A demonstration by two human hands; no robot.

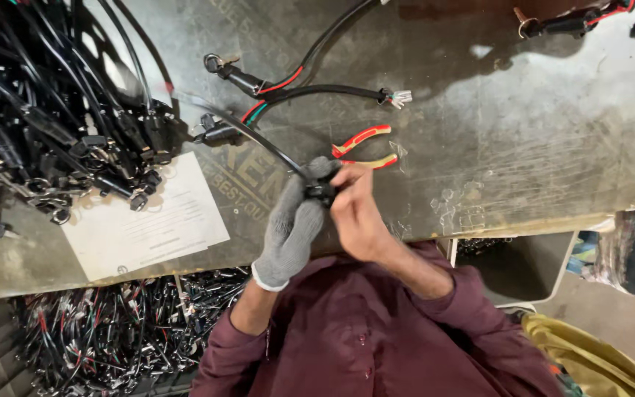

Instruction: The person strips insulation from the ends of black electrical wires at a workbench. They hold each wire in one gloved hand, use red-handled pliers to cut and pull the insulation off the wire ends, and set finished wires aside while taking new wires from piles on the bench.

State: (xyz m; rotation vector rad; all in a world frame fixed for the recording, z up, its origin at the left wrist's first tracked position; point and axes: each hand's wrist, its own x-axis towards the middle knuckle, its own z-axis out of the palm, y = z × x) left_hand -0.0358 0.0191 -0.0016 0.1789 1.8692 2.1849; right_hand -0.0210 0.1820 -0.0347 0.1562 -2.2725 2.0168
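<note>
A white sheet of paper [145, 224] with faint printed lines lies flat on the worn grey workbench [523, 140], to the left of the gloved fingers and just beside a large heap of black cable assemblies [60, 125]. Pale stencilled lettering [248, 180] runs across the bench surface between that sheet and the fingers, partly covered by the hands.

The left hand [292, 228], in a grey knit glove, is closed around a small black connector [321, 192] at the end of a black cable [248, 132]. The gloved fingers curl over the connector from the left, and the thumb presses its near side. The right hand [358, 213] is bare; its fingertips pinch the same connector from the right, so the piece sits between the two sets of fingers, held just above the bench. The cable leads away up and to the left from the gloved fingers.

Just beyond the bare fingertips, pliers [365, 147] with red and yellow handles lie on the bench, close to the fingers but not touching them. Further off from both hands rests a wire harness [310, 84] with black, red and green leads. Below the bench edge, beneath the left wrist, a bin of more wired parts [112, 323] shows.
</note>
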